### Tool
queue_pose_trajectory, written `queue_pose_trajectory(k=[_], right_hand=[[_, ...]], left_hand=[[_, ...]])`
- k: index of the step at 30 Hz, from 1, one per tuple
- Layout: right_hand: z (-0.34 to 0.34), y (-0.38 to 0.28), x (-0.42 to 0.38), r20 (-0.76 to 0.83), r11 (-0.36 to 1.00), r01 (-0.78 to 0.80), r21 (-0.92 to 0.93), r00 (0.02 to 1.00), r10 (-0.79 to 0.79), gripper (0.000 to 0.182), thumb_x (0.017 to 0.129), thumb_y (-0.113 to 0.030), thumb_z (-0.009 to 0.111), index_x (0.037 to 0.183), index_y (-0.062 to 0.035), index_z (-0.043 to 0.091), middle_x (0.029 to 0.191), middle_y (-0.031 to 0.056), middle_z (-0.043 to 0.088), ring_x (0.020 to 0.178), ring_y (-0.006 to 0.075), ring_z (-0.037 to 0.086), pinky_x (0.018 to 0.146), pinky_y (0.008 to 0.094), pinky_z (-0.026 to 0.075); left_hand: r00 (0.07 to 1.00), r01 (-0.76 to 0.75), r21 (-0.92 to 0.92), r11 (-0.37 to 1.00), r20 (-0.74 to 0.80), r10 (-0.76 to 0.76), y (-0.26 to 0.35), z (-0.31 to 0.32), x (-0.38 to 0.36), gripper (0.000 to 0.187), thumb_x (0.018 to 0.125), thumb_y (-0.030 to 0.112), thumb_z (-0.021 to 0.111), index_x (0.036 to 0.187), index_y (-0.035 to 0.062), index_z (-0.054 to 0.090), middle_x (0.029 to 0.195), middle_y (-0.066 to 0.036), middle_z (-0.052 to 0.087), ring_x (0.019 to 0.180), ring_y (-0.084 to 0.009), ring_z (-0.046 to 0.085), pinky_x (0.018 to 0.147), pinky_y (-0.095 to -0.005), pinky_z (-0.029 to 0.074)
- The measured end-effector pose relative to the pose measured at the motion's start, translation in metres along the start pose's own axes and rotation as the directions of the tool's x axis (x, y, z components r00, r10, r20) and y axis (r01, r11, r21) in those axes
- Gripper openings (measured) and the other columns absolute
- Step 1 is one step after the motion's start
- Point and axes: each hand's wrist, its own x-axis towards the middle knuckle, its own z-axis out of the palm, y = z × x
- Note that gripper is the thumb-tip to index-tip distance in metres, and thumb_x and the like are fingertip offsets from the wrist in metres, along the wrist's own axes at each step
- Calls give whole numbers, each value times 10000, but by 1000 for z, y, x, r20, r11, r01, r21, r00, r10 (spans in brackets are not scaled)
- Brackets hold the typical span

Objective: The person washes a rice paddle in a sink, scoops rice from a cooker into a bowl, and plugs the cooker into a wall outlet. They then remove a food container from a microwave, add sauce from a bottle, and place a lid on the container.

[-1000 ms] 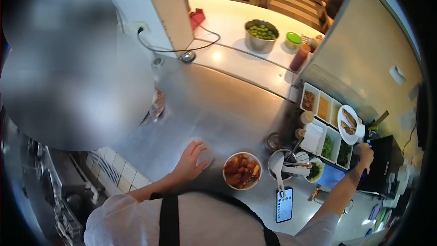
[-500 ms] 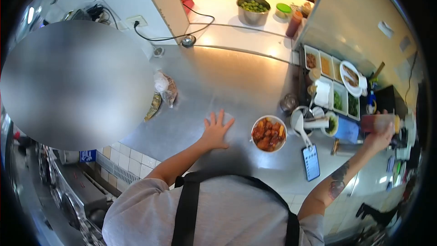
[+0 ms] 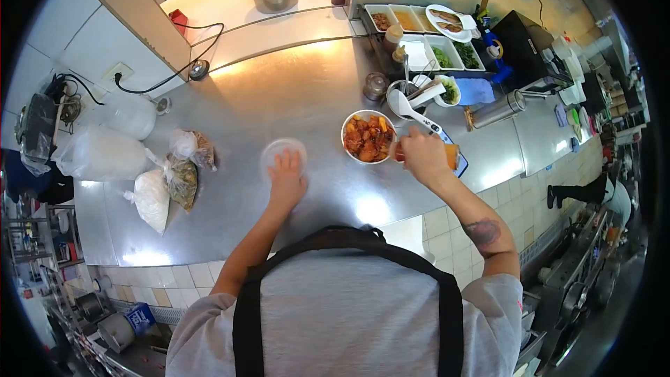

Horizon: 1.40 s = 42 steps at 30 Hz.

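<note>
Currently the left hand (image 3: 287, 180) lies flat, fingers spread, on a clear round plastic lid (image 3: 282, 154) on the steel counter (image 3: 293, 91), left of the white bowl of reddish-brown food (image 3: 368, 137). Right hand (image 3: 421, 156), fingers curled around an orange-red sauce bottle (image 3: 450, 156), sits just right of that bowl. Judgement: tip the nozzle over the bowl's centre and squeeze gently. Open counter lies behind the bowl; a phone (image 3: 457, 160) and a utensil pot (image 3: 412, 94) crowd its right; the counter edge is near.
</note>
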Motion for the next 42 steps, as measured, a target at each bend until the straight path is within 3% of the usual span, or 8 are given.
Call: queue_pose_trajectory(k=[6,19,24,25,28,32,39,42], right_hand=[[0,2,23,-104,996,-85,-1,991,85,112,650,-138,701,727,-74,651,866,92,592,681,257,651,618,363,514],[10,18,-10,68,948,-224,228,975,214,346,566,-254,799,793,-53,632,864,99,602,732,274,646,630,381,524],[40,30,-31,14,750,-155,643,981,191,463,567,-218,809,968,-53,647,826,105,617,724,276,624,677,353,507],[49,28,-35,14,748,-158,645,981,195,463,567,-218,809,968,-53,647,826,105,617,724,276,624,677,353,507],[76,24,-41,43,192,-105,976,952,301,592,623,-77,787,1149,23,535,1045,103,619,948,176,601,838,301,475],[55,51,-35,-45,-302,202,932,889,455,647,654,1,749,1237,9,469,1057,40,603,922,138,589,821,286,478],[-41,224,49,-422,236,414,879,445,790,454,691,-85,755,1085,20,556,952,69,639,835,139,602,764,270,480],[-43,287,105,-518,527,-23,850,151,842,488,658,-157,766,1053,13,535,919,142,652,792,195,636,733,301,501]], left_hand=[[942,-68,-113,991,-335,27,-11,-3,-13,458,745,84,529,1195,8,489,1259,-185,467,1147,-381,441,916,-553,335],[814,-16,-586,810,-479,-330,2,-51,3,193,861,50,486,1034,-12,545,905,-141,588,803,-249,561,730,-325,448],[769,-187,-982,28,-163,-618,-8,-44,19,169,898,106,508,1038,24,553,864,-20,592,732,-116,553,675,-234,452],[771,-185,-982,29,-164,-615,-12,-42,20,169,898,106,508,1038,24,553,864,-20,592,732,-116,553,675,-234,452],[818,-154,-957,-245,15,-575,-25,-35,22,193,895,100,514,1074,34,546,890,-34,601,747,-114,564,699,-250,480],[830,36,-890,-455,280,-482,-4,-47,25,205,901,236,530,1038,87,560,845,-19,596,744,-118,584,618,-257,486],[861,149,-783,-603,403,-310,-9,-30,23,275,921,258,477,1126,83,532,767,-29,584,731,-186,595,687,-361,492],[932,85,-708,-701,306,-196,-22,-10,17,323,916,279,488,1182,98,512,761,-40,578,712,-181,589,646,-356,487]])
